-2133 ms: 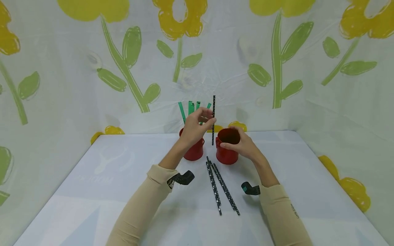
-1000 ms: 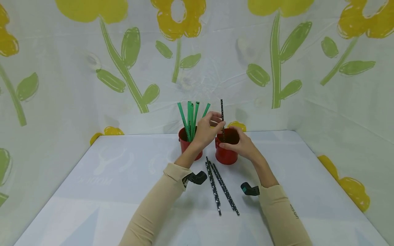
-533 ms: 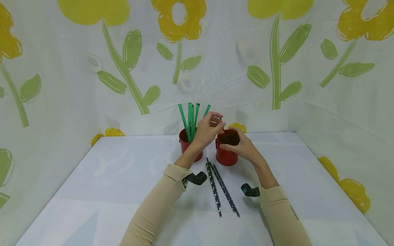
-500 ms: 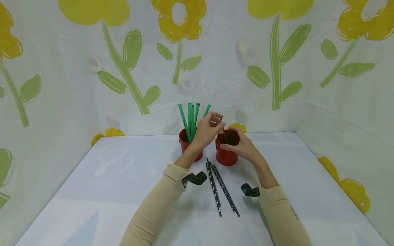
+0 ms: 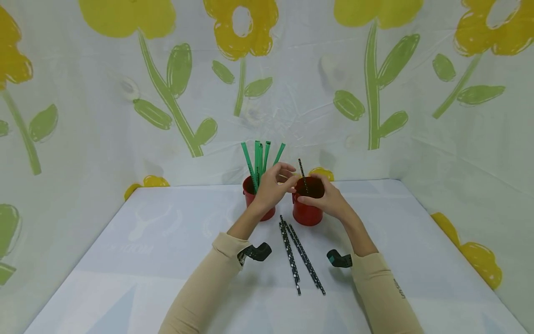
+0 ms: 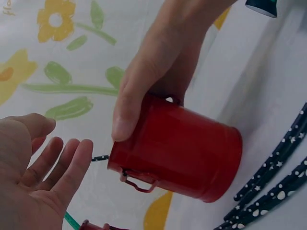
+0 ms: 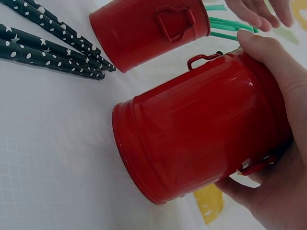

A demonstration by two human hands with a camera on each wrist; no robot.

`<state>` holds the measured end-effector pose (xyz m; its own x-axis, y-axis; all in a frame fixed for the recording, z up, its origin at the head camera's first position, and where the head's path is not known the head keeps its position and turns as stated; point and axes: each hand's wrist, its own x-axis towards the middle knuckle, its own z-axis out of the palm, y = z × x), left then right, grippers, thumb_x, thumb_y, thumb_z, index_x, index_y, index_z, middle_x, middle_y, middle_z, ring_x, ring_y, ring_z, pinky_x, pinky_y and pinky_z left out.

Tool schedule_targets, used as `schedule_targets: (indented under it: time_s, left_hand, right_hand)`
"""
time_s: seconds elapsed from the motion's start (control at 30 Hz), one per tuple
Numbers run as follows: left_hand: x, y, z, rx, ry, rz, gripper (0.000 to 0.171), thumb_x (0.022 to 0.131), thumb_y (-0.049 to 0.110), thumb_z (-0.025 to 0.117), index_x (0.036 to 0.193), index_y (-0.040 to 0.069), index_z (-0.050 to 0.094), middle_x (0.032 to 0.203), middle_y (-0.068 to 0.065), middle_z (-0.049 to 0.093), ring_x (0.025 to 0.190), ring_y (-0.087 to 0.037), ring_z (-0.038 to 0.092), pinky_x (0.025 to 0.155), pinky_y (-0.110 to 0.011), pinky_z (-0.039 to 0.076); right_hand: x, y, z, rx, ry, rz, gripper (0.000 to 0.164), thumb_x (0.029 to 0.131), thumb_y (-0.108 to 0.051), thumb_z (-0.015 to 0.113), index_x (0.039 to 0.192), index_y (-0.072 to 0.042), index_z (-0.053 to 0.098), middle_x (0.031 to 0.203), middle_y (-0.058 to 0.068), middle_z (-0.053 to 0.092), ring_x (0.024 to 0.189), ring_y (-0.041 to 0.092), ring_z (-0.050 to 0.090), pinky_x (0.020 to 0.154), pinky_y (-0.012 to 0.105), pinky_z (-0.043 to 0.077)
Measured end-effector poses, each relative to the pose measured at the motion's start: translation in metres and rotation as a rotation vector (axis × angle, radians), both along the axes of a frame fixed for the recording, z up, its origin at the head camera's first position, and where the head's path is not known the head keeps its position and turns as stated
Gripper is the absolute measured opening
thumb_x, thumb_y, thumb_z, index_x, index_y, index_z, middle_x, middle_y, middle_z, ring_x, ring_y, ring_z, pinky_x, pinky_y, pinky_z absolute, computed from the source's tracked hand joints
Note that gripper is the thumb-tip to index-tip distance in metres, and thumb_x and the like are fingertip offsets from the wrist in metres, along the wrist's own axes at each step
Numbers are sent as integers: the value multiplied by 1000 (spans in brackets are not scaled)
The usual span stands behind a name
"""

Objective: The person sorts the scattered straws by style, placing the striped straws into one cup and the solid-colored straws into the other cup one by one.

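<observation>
Here we are near the middle of the bench's back edge, and the right hand [image 5: 328, 200] has a firm grip on the right cup [image 5: 308, 215], thumb across the near side of the rim, fingers wrapped round the far side. The cup stands upright on the bench [image 5: 158, 241], and in it goes one dotted straw [image 5: 301, 169], top end poking out above the rim and leaning towards the bench's left edge. Just beside that straw, the left hand [image 5: 273, 186] holds nothing at all: fingers loosely bent, thumb apart, a slim gap to the straw in the head view! Behind that hand, partly covered, stands the left cup [image 5: 251, 198], red as well, with green straws [image 5: 257, 157] fanning out of its mouth. In front of the cups lie the black straws [image 5: 306, 257], two tight bundles on the bench, far ends close together, near ends spread and pointing to the front edge. Beyond the back edge hangs the backdrop [image 5: 308, 74], yellow flowers on white, green stems running down.
</observation>
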<state>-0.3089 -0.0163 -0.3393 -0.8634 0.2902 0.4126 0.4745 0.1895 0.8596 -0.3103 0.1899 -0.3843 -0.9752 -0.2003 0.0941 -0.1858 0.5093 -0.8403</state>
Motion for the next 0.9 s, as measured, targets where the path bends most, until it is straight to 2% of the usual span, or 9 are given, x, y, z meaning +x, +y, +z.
schedule_targets:
  time_s: [0.33,0.47,0.57,0.63,0.67,0.87,0.9]
  left_hand:
    - [16,-14,-12,-20,-32,-30,34,95,25,65,121,5,58,107,-12,67,90,-29,68,74,-38,62]
    - [23,-20,-19,-51,-61,-28,34,93,27,67,120,7,59,104,-11,68,88,-32,70,76,-35,62]
    - [26,-24,-26,-75,-68,-19,32,92,27,69,117,10,61,103,-11,68,85,-31,71,74,-31,61]
    - [28,-25,-31,-97,-69,-10,31,91,24,70,117,9,61,103,-12,69,84,-31,71,74,-30,61]
    - [32,-26,-29,-108,-67,-6,31,91,22,70,117,7,61,103,-13,69,83,-31,71,73,-29,61]
    - [43,-32,-36,-194,-45,-12,30,88,19,73,114,9,61,100,-10,70,76,-19,68,65,-24,60]
    - [43,-34,-40,-211,-41,-16,31,88,19,74,115,10,61,100,-9,70,76,-16,67,63,-24,59]
  right_hand:
    - [0,0,1,7,3,-6,92,78,-51,77,149,-21,27,143,7,46,131,30,44,100,54,51]
    - [1,0,0,7,-1,-2,93,79,-50,78,150,-20,27,145,9,45,132,32,43,100,56,50]
    - [1,0,0,8,-5,-2,93,78,-50,78,150,-20,26,146,10,44,133,32,42,101,56,49]
    - [1,0,0,8,-3,-1,93,78,-49,78,150,-20,26,146,10,44,133,32,42,100,56,50]
    - [1,-1,0,9,-2,-2,93,78,-48,78,150,-20,27,146,10,45,133,32,42,99,55,51]
    - [3,-1,2,17,1,-11,92,78,-47,78,150,-20,27,146,11,45,133,32,42,99,55,51]
    - [3,-1,2,19,0,-13,92,78,-47,78,150,-20,27,146,11,45,133,32,42,100,55,50]
